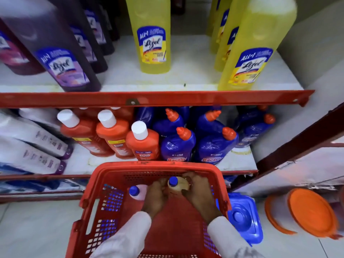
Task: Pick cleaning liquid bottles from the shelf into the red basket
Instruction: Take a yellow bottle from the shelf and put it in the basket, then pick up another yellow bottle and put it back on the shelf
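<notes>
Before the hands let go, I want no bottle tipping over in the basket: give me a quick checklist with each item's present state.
1. Yellow bottle inside the red basket: ok.
2. Left hand and right hand both on it: ok.
3. Bottle resting on the basket floor: cannot tell, its base is hidden.
4. Bottle upright: ok, blue cap faces up.
5. Pink bottle beside it upright: ok.
6. Room on the basket floor for more bottles: ok.
</notes>
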### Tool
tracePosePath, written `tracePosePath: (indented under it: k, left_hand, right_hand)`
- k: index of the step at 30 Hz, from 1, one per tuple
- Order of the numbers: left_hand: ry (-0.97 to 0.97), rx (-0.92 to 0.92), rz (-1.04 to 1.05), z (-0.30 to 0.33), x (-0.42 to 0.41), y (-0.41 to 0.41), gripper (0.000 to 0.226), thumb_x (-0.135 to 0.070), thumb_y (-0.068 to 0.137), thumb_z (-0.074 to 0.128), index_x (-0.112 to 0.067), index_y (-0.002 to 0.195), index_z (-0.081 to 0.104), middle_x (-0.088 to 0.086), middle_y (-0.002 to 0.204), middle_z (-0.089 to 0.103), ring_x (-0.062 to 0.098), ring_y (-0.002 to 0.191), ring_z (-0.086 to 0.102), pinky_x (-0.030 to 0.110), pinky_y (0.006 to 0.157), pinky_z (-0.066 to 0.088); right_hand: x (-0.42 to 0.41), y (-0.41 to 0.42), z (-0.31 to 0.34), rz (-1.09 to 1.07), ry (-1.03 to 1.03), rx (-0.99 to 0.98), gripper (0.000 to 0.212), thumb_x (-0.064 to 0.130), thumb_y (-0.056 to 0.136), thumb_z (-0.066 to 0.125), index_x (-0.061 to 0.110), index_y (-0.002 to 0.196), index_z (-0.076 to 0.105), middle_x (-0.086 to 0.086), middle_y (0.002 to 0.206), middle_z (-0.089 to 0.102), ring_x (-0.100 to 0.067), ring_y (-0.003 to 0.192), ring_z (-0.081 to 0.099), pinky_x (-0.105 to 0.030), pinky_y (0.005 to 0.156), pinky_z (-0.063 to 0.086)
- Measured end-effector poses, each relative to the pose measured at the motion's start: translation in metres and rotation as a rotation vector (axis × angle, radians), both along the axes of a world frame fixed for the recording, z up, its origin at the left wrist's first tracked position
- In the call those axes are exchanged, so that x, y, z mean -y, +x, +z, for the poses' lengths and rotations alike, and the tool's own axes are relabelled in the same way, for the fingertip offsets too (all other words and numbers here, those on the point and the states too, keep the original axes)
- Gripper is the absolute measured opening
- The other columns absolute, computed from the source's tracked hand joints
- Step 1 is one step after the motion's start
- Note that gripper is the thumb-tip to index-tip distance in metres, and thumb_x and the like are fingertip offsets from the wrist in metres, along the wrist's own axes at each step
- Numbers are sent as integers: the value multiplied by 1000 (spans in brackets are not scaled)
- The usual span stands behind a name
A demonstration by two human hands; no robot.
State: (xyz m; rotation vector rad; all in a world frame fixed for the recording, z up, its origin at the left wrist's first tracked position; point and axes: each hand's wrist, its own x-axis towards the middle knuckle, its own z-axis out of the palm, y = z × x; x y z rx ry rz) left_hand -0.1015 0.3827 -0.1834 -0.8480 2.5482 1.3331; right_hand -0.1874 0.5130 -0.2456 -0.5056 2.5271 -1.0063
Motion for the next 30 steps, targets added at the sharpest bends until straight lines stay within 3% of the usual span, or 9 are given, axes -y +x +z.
tracePosePath:
  k: [2,6,9,12,16,19,22,26,30]
  left_hand:
    - [-42,-9,-65,16,10,4,37,11,83,57,-5,116,64,-4,99,53,7,95,47,14,75,36]
    - [-274,-361,-123,79,33,-10,43,5,75,55,-26,103,67,-7,87,68,3,78,61,24,74,51]
    - [-528,-656,-176,126,32,-38,30,-14,83,62,-30,108,62,-5,107,68,12,100,59,27,92,46]
    - [-762,-753,-180,156,29,-69,33,-27,84,63,-28,117,58,-5,125,62,18,117,51,36,100,42]
    - [-860,-691,-183,165,30,-100,52,-32,82,65,-24,130,49,3,139,52,26,131,41,49,112,37]
    - [-896,-587,-184,158,35,-111,56,-37,81,63,-25,133,45,3,138,54,27,131,44,53,115,33]
    - [-916,-516,-202,154,41,-114,56,-40,79,60,-28,131,45,-1,128,60,24,121,51,49,111,37]
    - [-928,-485,-247,154,46,-114,58,-39,78,58,-29,133,43,-4,123,59,21,115,51,43,106,38]
    - [-878,-522,-262,152,49,-113,59,-34,78,60,-30,134,43,-6,120,59,19,112,49,34,106,26]
  right_hand:
    - [-7,-4,31,-39,-108,-108,37,11,66,72,28,98,74,8,95,78,-8,89,72,-22,86,53]
    - [-15,-17,114,-209,-446,-365,21,22,77,65,33,95,69,17,90,74,-1,79,70,-22,74,56]
    - [-8,-40,172,-340,-634,-709,24,16,82,68,30,101,66,14,100,68,-7,89,67,-23,80,54]
    - [1,-72,213,-494,-644,-935,44,16,76,73,17,118,59,-2,120,62,-22,110,55,-33,98,44]
    - [9,-108,244,-658,-590,-852,87,35,68,80,7,140,39,-16,145,44,-33,134,39,-39,115,30]
    - [16,-133,247,-621,-530,-689,109,43,66,84,10,150,23,-16,153,38,-35,137,38,-49,114,37]
    - [21,-154,247,-538,-603,-586,108,39,64,87,19,149,23,-10,145,47,-32,125,52,-42,101,50]
    - [22,-167,254,-493,-684,-533,99,33,61,89,21,140,30,-4,127,51,-22,106,59,-8,71,44]
    - [20,-153,269,-478,-892,-544,93,26,59,86,27,134,33,1,118,55,-3,96,62,-4,61,47]
